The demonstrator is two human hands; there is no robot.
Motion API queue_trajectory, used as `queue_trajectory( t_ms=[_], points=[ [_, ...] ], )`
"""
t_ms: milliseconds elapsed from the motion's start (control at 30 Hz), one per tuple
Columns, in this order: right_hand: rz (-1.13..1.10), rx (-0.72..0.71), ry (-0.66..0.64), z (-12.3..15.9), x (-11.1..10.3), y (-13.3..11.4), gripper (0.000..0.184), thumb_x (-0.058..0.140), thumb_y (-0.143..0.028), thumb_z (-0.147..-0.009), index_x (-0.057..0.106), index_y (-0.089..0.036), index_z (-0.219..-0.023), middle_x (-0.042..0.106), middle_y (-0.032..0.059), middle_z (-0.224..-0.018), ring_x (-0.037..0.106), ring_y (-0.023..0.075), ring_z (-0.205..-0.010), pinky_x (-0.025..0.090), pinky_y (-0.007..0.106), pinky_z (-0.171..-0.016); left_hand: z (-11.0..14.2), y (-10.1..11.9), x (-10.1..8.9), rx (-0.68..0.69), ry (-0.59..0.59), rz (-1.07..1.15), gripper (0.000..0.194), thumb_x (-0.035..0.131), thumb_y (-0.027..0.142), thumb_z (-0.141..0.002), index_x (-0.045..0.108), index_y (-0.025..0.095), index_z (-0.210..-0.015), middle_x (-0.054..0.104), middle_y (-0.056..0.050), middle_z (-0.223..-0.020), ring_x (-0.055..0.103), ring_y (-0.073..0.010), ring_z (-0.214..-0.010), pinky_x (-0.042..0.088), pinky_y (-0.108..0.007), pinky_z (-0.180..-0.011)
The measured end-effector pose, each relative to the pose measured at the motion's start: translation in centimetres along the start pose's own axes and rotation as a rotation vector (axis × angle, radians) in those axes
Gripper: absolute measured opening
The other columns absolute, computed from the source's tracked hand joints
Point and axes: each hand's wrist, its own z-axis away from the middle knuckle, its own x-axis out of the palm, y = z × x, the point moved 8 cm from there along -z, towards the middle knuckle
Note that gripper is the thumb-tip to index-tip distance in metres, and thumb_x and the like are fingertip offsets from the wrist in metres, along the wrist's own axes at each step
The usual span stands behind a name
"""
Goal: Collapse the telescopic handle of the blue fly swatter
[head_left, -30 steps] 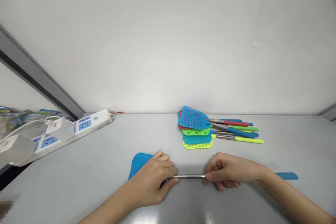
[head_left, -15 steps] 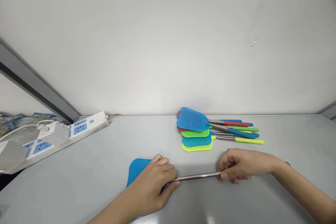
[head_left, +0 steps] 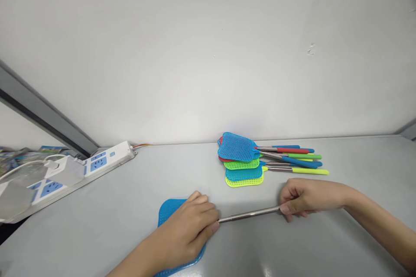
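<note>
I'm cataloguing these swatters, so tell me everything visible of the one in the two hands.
This swatter has a blue, finely holed head, apparently plastic, seemingly flat on the grey table. The left hand covers its neck. The shiny, metal-looking shaft runs straight to the right hand, whose fingers pinch it. No handle shows.

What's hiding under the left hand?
Under the left hand is a blue fly swatter head, its edges peeking out. Its middle is covered, and so is the spot where it joins the metal rod.
</note>
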Motion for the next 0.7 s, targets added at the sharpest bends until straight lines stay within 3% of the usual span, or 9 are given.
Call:
queue_trajectory(
  t_ms=[200, 700],
  points=[
    [-0.049, -0.058, 0.064, -0.4, 0.2, -0.9, 0.035, 0.049, -0.041, -0.084, 0.059, -0.013, -0.066, 0.029, -0.0069, -0.049, 0.023, 0.0060, -0.045, 0.017, 0.020, -0.043, -0.3, -0.6, -0.5, 0.030, 0.017, -0.018, 0.022, 0.034, 0.016, -0.090, 0.036, 0.018, -0.068, 0.049, 0.002, -0.068, 0.043, -0.0142, -0.067, 0.030, -0.029, -0.071],
    [-0.243, 0.030, 0.027, -1.1, 0.5, 0.1, 0.043, 0.049, -0.050, -0.080, 0.049, -0.014, -0.057, 0.027, -0.0080, -0.042, 0.020, 0.0049, -0.039, 0.013, 0.020, -0.038, -1.4, -1.1, -0.9, 0.074, 0.106, -0.161, 0.022, 0.033, 0.014, -0.088, 0.039, 0.017, -0.067, 0.044, 0.000, -0.064, 0.038, -0.0150, -0.065, 0.029, -0.032, -0.074]
  ],
)
